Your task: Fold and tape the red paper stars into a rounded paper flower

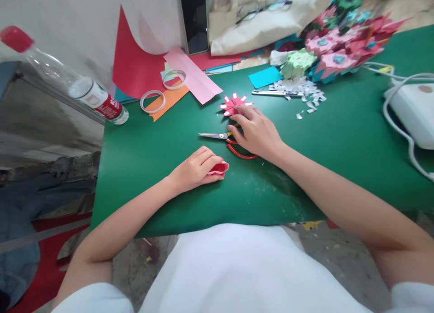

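My left hand (195, 170) is closed around a folded piece of red and pink paper (219, 168), holding it just above the green table. My right hand (256, 130) is stretched out, fingers apart, with its fingertips at the edge of a red paper flower (230, 104) that has white tabs on its points. Whether those fingers grip the flower or only touch it is hard to see. Under the right hand lie scissors (217, 136) with red handles, blades pointing left and partly covered by the thumb.
Two tape rolls (152, 101) rest on orange paper beside a pink strip (195, 76). A plastic bottle (98, 98) stands at the left edge. Behind are a utility knife (276, 93), white scraps (312, 96) and finished paper flowers (335, 58). A white box with a cable (412, 109) is right.
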Demonstrator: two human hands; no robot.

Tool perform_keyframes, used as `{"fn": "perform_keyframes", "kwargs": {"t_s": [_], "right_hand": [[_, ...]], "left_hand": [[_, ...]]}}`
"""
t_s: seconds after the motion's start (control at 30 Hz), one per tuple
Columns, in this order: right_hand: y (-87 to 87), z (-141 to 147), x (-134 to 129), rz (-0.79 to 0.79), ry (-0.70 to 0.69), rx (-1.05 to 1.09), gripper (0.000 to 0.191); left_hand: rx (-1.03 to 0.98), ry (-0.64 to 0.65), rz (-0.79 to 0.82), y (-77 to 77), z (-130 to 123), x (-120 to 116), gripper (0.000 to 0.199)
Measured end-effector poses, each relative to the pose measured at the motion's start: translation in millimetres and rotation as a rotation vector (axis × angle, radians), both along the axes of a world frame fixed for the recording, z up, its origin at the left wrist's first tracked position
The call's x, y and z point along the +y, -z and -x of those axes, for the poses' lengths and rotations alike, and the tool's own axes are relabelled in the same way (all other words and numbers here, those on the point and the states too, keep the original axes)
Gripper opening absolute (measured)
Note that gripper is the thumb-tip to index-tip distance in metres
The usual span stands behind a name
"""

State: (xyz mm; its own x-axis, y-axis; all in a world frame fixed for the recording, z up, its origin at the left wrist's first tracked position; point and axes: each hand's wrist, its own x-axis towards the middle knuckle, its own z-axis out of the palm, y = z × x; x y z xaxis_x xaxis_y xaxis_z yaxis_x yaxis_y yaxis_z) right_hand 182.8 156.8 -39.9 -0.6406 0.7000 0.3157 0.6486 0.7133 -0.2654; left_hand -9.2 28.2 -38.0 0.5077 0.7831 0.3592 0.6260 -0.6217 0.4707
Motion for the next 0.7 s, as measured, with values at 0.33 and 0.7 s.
{"fn": "perform_keyframes", "kwargs": {"t_s": [0.33, 0.7], "right_hand": [[-1.7, -6, 9, 0.005, 0.028, 0.081, 0.035], [-8.7, -10, 10, -0.035, 0.083, 0.096, 0.039]], "left_hand": [[-0.043, -0.153, -0.048, -1.3, 1, -1, 0.054], [-0.124, -0.385, -0.146, 0.1, 4, -1, 0.052]]}}
